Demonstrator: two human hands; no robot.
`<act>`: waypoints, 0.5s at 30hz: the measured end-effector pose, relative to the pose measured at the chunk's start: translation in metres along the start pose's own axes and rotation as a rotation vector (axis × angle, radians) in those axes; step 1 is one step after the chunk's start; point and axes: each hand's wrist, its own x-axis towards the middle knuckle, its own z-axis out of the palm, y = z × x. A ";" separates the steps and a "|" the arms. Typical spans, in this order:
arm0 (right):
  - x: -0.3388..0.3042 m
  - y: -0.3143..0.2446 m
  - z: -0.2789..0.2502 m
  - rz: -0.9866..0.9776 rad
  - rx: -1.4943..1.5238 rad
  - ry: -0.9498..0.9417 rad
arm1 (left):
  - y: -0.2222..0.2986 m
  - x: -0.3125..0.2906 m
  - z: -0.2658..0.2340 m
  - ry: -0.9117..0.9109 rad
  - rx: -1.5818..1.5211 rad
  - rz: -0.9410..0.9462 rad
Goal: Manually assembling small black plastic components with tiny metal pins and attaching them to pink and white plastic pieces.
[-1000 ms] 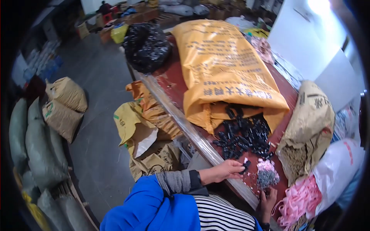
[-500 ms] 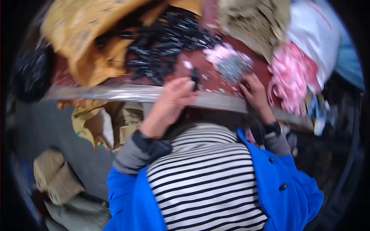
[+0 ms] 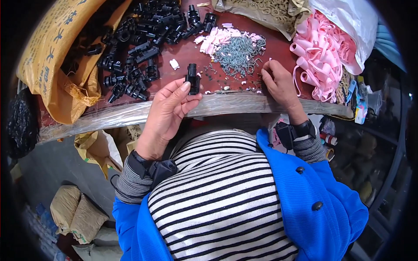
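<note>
Black plastic housing (image 3: 192, 81) sits clamped between thumb and fingers of the left hand (image 3: 169, 103) over the front edge of the tabletop (image 3: 170, 80), many heaped housings (image 3: 146, 54) left unheld, while the right hand (image 3: 281, 82) curls beside metal clips (image 3: 238, 55), its grip unclear.

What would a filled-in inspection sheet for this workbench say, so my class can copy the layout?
Surface: red tabletop, near edge covered with clear film.
Job's things: one black part, held; heap of black parts at left; small pink pieces touching a grey pile.
Clutter: pale bits near the edge; orange sack; pink strips at the mouth of a white bag.
Grips: left grip pinches the black part; right grip beside the grey pile, contents unclear.
Cables: thin dark loop by the left wrist, perhaps a cord.
Surroundings: brown sacks, lower left; open yellow bag below the table.
</note>
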 end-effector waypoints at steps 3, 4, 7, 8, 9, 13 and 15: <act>0.003 -0.008 -0.005 0.114 0.007 -0.030 | 0.001 0.003 0.000 0.001 -0.001 -0.007; 0.005 -0.008 -0.003 0.115 0.006 -0.030 | 0.001 0.004 0.001 0.001 -0.001 -0.008; 0.011 -0.007 0.010 -0.150 -0.065 0.047 | 0.000 0.007 0.001 -0.010 0.004 -0.003; 0.012 -0.005 0.011 -0.152 -0.066 0.047 | 0.000 0.006 0.001 -0.010 0.003 -0.001; 0.014 -0.004 0.012 -0.136 -0.069 0.026 | 0.000 0.006 0.001 -0.012 -0.001 -0.001; 0.019 -0.001 0.013 -0.105 -0.064 -0.010 | -0.001 0.005 -0.002 -0.019 -0.011 0.008; 0.020 0.000 0.012 -0.093 -0.034 -0.002 | -0.001 0.005 -0.003 -0.021 -0.015 0.013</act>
